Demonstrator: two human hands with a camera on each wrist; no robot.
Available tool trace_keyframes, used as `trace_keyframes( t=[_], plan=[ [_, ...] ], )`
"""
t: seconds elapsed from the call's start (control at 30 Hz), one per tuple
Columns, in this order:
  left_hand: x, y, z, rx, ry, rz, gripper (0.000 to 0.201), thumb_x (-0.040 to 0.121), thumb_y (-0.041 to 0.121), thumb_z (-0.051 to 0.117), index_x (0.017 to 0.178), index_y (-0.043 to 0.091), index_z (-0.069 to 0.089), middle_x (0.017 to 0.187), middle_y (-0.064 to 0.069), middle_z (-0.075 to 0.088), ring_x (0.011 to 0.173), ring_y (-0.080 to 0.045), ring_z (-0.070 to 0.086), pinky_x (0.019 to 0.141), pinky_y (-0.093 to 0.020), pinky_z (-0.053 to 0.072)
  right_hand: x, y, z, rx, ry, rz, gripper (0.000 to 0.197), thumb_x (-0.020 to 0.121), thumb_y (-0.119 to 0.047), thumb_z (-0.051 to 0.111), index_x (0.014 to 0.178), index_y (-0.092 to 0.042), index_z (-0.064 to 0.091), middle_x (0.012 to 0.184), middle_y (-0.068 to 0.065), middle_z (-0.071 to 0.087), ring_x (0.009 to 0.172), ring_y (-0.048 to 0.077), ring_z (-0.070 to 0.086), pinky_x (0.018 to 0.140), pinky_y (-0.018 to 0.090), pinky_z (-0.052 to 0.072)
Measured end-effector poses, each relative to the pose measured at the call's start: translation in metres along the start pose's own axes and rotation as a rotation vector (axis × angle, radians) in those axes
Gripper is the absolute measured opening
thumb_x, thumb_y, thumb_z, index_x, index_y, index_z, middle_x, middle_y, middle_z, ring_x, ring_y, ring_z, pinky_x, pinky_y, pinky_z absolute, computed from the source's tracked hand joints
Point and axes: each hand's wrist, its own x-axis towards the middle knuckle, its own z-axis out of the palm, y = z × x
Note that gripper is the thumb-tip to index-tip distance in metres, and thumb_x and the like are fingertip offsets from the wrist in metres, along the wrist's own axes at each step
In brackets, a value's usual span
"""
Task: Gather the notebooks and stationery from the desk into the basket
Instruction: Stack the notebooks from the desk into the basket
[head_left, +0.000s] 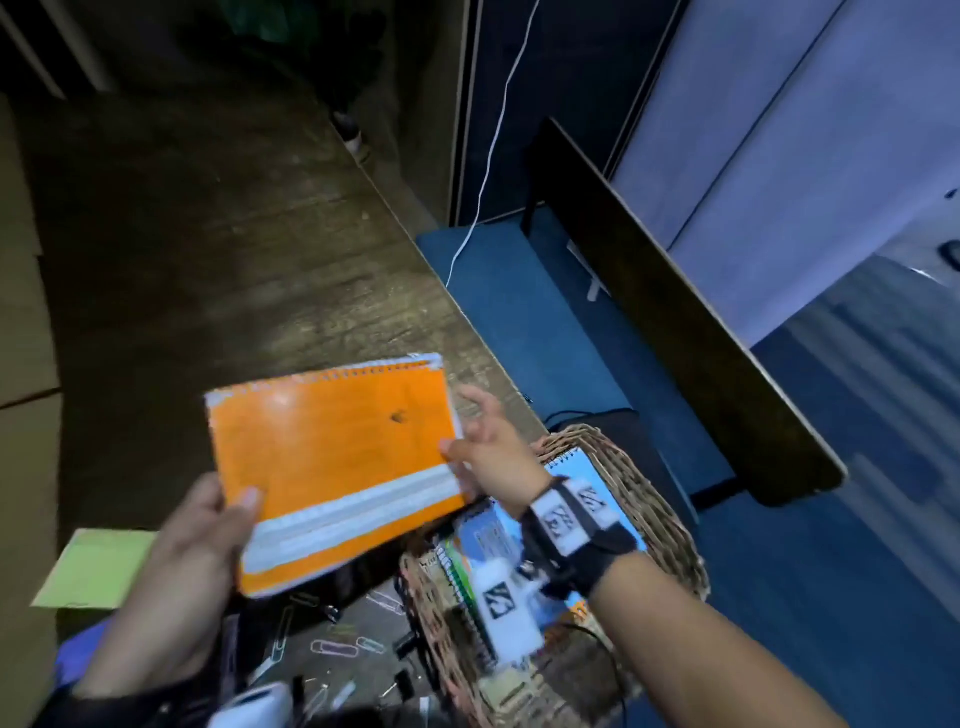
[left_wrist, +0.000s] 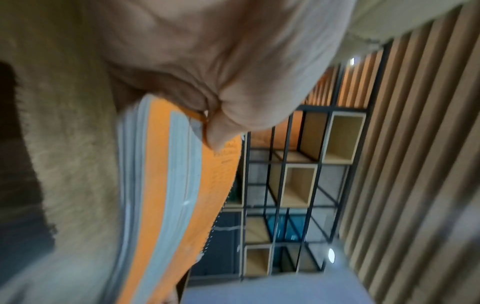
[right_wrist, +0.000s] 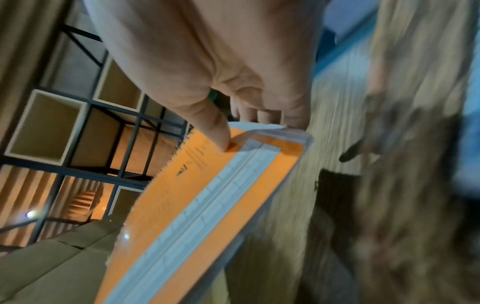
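Observation:
An orange spiral notebook (head_left: 332, 467) with a white band is held in the air above the wooden desk (head_left: 218, 249). My left hand (head_left: 208, 530) grips its near left corner, thumb on the cover (left_wrist: 171, 185). My right hand (head_left: 483, 452) pinches its right edge, thumb on top (right_wrist: 202, 185) and fingers underneath. The wicker basket (head_left: 660, 519) sits below the right hand at the desk's right edge, holding a blue notebook (head_left: 576, 473) and other spiral notebooks (head_left: 462, 577).
Several paper clips (head_left: 332, 647) and binder clips (head_left: 402, 683) lie scattered on the desk near its front edge. A green sheet of paper (head_left: 98, 569) lies at the left. A dark panel (head_left: 675, 312) and a white cable (head_left: 488, 156) stand beyond the desk's right edge.

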Motion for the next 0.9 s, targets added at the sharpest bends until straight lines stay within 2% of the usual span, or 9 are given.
trace_keyframes(
  t=[0.1, 0.17, 0.27, 0.33, 0.43, 0.57, 0.67, 0.77, 0.9],
  plan=[
    [-0.037, 0.0, 0.07, 0.216, -0.195, -0.042, 0.013, 0.091, 0.013, 0.053, 0.102, 0.015, 0.061, 0.077, -0.011, 0.074, 0.071, -0.01, 0.068, 0.065, -0.024, 0.053, -0.03, 0.023, -0.076, -0.216, 0.084, -0.045, 0.051, 0.082, 0.01, 0.05, 0.122, -0.02, 0.043, 0.111, 0.015, 0.063, 0.096, 0.027, 0.062, 0.087, 0.046, 0.051],
    [-0.045, -0.029, 0.101, 0.322, -0.256, -0.108, 0.014, 0.092, 0.002, 0.051, 0.096, 0.013, 0.059, 0.059, 0.0, 0.069, 0.056, -0.001, 0.064, 0.054, -0.018, 0.053, -0.039, 0.042, -0.116, -0.448, 0.122, -0.093, 0.051, 0.074, 0.005, 0.052, 0.108, -0.033, 0.047, 0.113, 0.008, 0.062, 0.103, 0.025, 0.061, 0.09, 0.05, 0.049],
    [-0.053, -0.075, 0.143, 0.575, -0.327, -0.129, 0.014, 0.093, 0.007, 0.05, 0.086, 0.017, 0.055, 0.061, 0.002, 0.062, 0.056, -0.008, 0.062, 0.065, -0.044, 0.06, -0.042, 0.066, -0.152, -0.712, 0.147, -0.032, 0.052, 0.074, 0.001, 0.05, 0.105, -0.038, 0.042, 0.104, 0.008, 0.064, 0.099, 0.028, 0.061, 0.088, 0.048, 0.05],
    [-0.046, -0.104, 0.158, 0.686, -0.308, -0.173, 0.012, 0.092, 0.015, 0.05, 0.08, 0.015, 0.049, 0.066, -0.003, 0.057, 0.057, -0.015, 0.061, 0.072, -0.049, 0.057, -0.046, 0.07, -0.161, -0.833, 0.155, 0.059, 0.048, 0.079, -0.002, 0.047, 0.117, -0.031, 0.04, 0.104, 0.011, 0.064, 0.098, 0.031, 0.061, 0.085, 0.042, 0.05],
    [-0.043, -0.115, 0.176, 0.923, -0.195, -0.177, 0.011, 0.091, 0.019, 0.051, 0.082, 0.016, 0.045, 0.073, -0.002, 0.055, 0.065, -0.014, 0.055, 0.07, -0.034, 0.049, -0.052, 0.073, -0.164, -1.006, 0.153, 0.076, 0.047, 0.082, -0.002, 0.041, 0.125, -0.021, 0.038, 0.114, 0.014, 0.06, 0.101, 0.035, 0.06, 0.084, 0.041, 0.048],
    [-0.045, -0.112, 0.179, 0.898, 0.036, -0.042, 0.054, 0.085, 0.015, 0.059, 0.133, 0.009, 0.034, 0.128, -0.012, 0.049, 0.116, -0.027, 0.052, 0.094, -0.032, 0.042, -0.058, 0.079, -0.162, -1.132, 0.066, -0.061, 0.041, 0.079, 0.007, 0.038, 0.116, -0.012, 0.042, 0.122, 0.012, 0.05, 0.101, 0.033, 0.058, 0.08, 0.043, 0.048],
    [-0.054, -0.1, 0.179, 1.07, -0.025, -0.001, 0.054, 0.088, 0.019, 0.055, 0.136, 0.01, 0.032, 0.136, -0.011, 0.039, 0.122, -0.03, 0.046, 0.099, -0.035, 0.039, -0.062, 0.083, -0.163, -1.227, -0.057, -0.151, 0.048, 0.077, 0.003, 0.051, 0.121, -0.016, 0.045, 0.134, 0.008, 0.039, 0.117, 0.032, 0.051, 0.094, 0.04, 0.045],
    [-0.062, -0.085, 0.187, 1.118, -0.237, -0.077, 0.031, 0.091, 0.02, 0.048, 0.118, 0.005, 0.045, 0.114, -0.015, 0.054, 0.096, -0.027, 0.05, 0.084, -0.032, 0.041, -0.065, 0.083, -0.16, -1.279, -0.192, -0.16, 0.052, 0.08, -0.002, 0.053, 0.129, -0.017, 0.044, 0.136, 0.006, 0.036, 0.123, 0.03, 0.046, 0.099, 0.038, 0.042],
    [-0.061, -0.085, 0.19, 1.222, -0.345, -0.187, 0.031, 0.093, 0.016, 0.04, 0.121, 0.002, 0.043, 0.146, -0.021, 0.033, 0.115, -0.036, 0.049, 0.091, -0.038, 0.042, -0.067, 0.082, -0.149, -1.464, -0.352, -0.07, 0.047, 0.084, -0.013, 0.053, 0.128, -0.021, 0.042, 0.134, 0.008, 0.032, 0.124, 0.03, 0.036, 0.1, 0.043, 0.042]
  ],
)
